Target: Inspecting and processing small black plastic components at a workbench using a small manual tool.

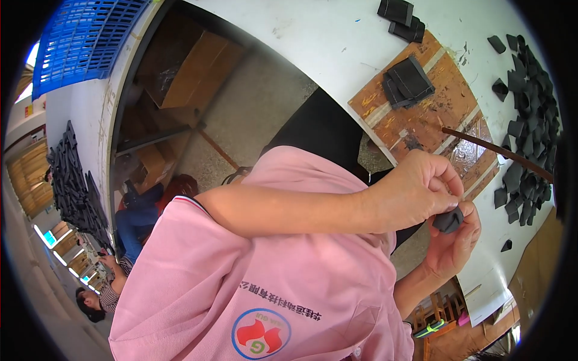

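Both of my hands meet in front of my pink shirt at the right, over a small dark grey fabric piece [448,221] that looks folded or curled. The thumb and fingers of my left hand [409,186] pinch it from above. My right hand [456,243] cups it from below, its fingers curled round it. Just beyond them is a worn brown board [391,129] on the white table [325,36]. Stacked on that board are flat dark fabric pieces [409,83] with light stitching.
A heap of dark fabric pieces [530,120] covers the table's right side. A brown rod [497,150] juts over the board. More flat pieces [400,18] lie at the far edge. At left are a blue plastic basket [90,42], a dark pile [72,180] and another person [111,289].
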Available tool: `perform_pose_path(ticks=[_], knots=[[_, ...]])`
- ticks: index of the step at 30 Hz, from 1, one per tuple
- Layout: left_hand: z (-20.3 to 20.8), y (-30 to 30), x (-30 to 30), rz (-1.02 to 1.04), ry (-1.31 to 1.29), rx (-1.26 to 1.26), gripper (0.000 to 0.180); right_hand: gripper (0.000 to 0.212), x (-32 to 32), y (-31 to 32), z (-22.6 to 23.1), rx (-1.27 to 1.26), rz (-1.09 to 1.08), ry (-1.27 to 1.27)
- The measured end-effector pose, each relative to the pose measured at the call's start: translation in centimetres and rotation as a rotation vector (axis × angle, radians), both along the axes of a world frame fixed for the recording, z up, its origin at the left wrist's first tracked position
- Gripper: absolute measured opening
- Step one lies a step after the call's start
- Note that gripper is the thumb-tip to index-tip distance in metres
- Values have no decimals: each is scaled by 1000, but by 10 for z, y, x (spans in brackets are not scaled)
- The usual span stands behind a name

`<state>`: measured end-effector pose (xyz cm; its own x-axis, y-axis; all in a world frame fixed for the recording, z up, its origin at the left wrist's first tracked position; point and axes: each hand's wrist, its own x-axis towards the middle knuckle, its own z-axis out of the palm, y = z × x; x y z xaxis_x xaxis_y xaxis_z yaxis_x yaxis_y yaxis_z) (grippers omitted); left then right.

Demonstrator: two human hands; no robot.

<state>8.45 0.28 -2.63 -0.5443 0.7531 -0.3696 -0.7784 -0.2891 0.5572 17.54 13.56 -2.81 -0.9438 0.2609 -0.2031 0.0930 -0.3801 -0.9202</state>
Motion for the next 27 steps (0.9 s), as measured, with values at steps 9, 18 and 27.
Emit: perform_pose_path(ticks=[9, 18, 27], knots=[[-1, -5, -5, -196, -491, 287, 13, 24, 4, -5, -11, -327, -160, -72], [-3, -10, -25, -441, 93, 48, 14, 21, 1, -15, -8, -408, -126, -44], [27, -1, -52, -371, 334, -16, 12, 15, -22, -18, 20, -343, -108, -24]])
